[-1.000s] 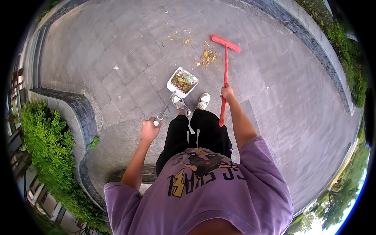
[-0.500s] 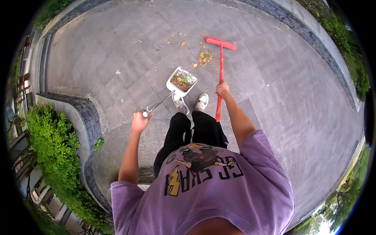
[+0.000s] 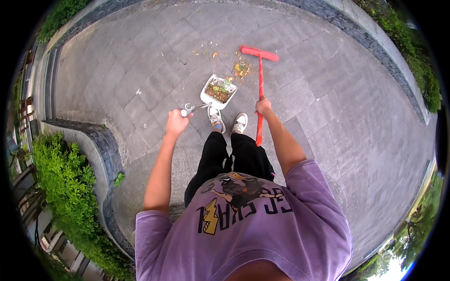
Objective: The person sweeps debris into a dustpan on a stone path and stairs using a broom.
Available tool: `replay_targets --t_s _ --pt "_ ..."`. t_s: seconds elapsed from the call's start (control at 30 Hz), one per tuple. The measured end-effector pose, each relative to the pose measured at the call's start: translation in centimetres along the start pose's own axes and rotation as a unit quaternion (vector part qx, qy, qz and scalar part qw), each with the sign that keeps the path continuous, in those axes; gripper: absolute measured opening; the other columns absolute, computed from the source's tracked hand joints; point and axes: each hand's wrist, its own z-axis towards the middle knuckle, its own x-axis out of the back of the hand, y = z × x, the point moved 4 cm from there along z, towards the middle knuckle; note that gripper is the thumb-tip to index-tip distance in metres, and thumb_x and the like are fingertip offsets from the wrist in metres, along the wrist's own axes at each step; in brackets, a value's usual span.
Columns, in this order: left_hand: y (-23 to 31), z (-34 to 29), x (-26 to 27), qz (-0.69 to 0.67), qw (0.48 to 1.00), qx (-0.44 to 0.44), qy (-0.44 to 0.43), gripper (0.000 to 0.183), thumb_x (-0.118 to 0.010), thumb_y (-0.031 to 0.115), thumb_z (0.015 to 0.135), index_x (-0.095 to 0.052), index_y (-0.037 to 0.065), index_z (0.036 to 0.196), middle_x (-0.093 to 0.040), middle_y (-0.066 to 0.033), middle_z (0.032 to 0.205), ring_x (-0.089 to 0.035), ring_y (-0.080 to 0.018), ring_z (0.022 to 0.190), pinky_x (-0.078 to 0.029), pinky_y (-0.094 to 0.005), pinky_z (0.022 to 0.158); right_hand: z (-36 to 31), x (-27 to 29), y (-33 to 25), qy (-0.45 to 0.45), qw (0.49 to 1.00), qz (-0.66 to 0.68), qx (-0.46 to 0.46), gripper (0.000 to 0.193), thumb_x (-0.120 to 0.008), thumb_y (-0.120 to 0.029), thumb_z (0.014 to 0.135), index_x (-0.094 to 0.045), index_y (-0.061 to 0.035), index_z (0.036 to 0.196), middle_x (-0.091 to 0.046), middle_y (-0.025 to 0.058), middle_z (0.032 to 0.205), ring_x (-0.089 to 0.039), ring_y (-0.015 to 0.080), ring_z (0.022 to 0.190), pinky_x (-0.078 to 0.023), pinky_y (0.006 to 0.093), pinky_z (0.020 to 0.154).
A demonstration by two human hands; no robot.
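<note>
Two tools are in my hands on this grey stone paving. My left hand is closed around the metal handle of the white long-handled dustpan, whose pan sits on the pavers just ahead of my left shoe, already holding a heap of brown and green leaves. My right hand is wrapped around the shaft of the red push broom with its flat red head, which rests on the ground just beyond a small yellow-brown leaf pile. That pile lies between the broom head and the pan's mouth, near both.

What could go wrong, as I judge it: the pan looks tilted and turned a little aside from the pile, so a pull of the broom could push leaves past its lip or under it. If my left wrist rolls, the load already in the pan could spill back out. A hard stroke might scatter the light bits, and a few loose flecks already lie farther out to the left of the pile.

Counted: one broom, one dustpan, one main pile, a scatter of flecks too small to number, two grey-and-white shoes.
</note>
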Motion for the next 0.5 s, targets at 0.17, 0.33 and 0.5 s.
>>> replay_targets --t_s 0.17,0.33,0.5 --pt "-1.8 0.3 2.2 -0.017 0.999 0.024 -0.026 0.03 -0.076 0.023 0.075 -0.065 -0.005 0.08 -0.062 -0.0246 0.07 -0.062 -0.0405 0.069 -0.047 -0.0444 0.064 -0.3 -0.1 -0.4 0.011 1.0 0.012 0.005 0.029 -0.042 -0.001 0.084 -0.049 0.0038 0.111 -0.061 0.0186 0.075 -0.062 0.0247 0.048 -0.05 0.0349 0.04" --pt "-3.4 -0.4 4.4 -0.014 0.998 0.042 -0.052 0.028 -0.075 0.021 0.075 -0.064 -0.005 0.079 -0.061 -0.0238 0.069 -0.06 -0.0392 0.067 -0.046 -0.0434 0.064 -0.9 0.2 -0.9 0.02 0.999 0.034 0.007 0.024 -0.044 -0.002 0.084 -0.052 0.003 0.105 -0.061 0.0181 0.071 -0.062 0.0242 0.048 -0.05 0.0349 0.04" --pt "-2.6 -0.1 5.4 0.042 0.996 0.031 -0.069 0.028 -0.075 0.021 0.075 -0.065 -0.004 0.081 -0.062 -0.0251 0.073 -0.06 -0.0418 0.072 -0.047 -0.0452 0.066 -1.0 0.5 -0.4 0.021 0.999 0.038 -0.008 0.022 -0.046 -0.003 0.085 -0.052 0.0018 0.105 -0.061 0.0174 0.071 -0.061 0.0233 0.048 -0.05 0.0338 0.039"
